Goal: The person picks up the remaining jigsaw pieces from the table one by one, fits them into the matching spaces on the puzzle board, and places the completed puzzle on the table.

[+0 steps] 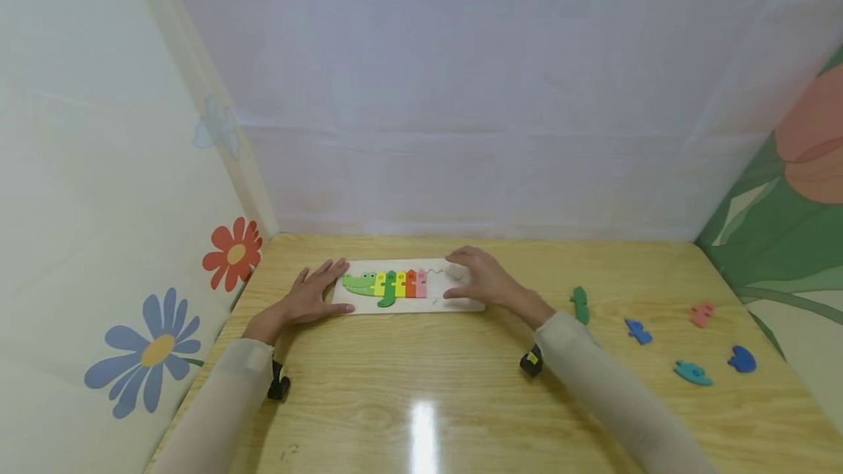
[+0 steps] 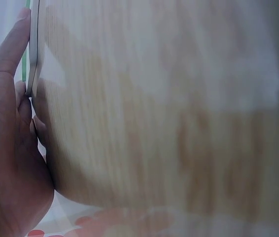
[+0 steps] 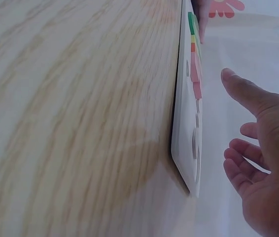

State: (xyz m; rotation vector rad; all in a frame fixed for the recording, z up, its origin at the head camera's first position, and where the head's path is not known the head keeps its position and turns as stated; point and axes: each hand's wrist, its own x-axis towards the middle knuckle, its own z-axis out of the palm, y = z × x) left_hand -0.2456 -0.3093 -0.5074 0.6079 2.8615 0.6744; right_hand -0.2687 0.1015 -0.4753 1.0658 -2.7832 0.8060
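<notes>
The crocodile puzzle board point(image 1: 418, 306) lies on the table point(image 1: 369, 386); the left hand point(image 1: 308, 295), thumb and fingers spread, spans its left end (probably to steady it). The right hand point(image 1: 484, 280), fingers loosely bent and gripping nothing, hovers over the right end, partly hiding it. Five loose pieces point(image 1: 637, 331) lie farther right.

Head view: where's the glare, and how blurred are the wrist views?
Head view: a bright white streak of glare on the table, bottom centre; left wrist view: wood grain smeared and hazy, left hand clearer; right wrist view: grain more distinct, a dark shadow line along the edge of the board.
</notes>
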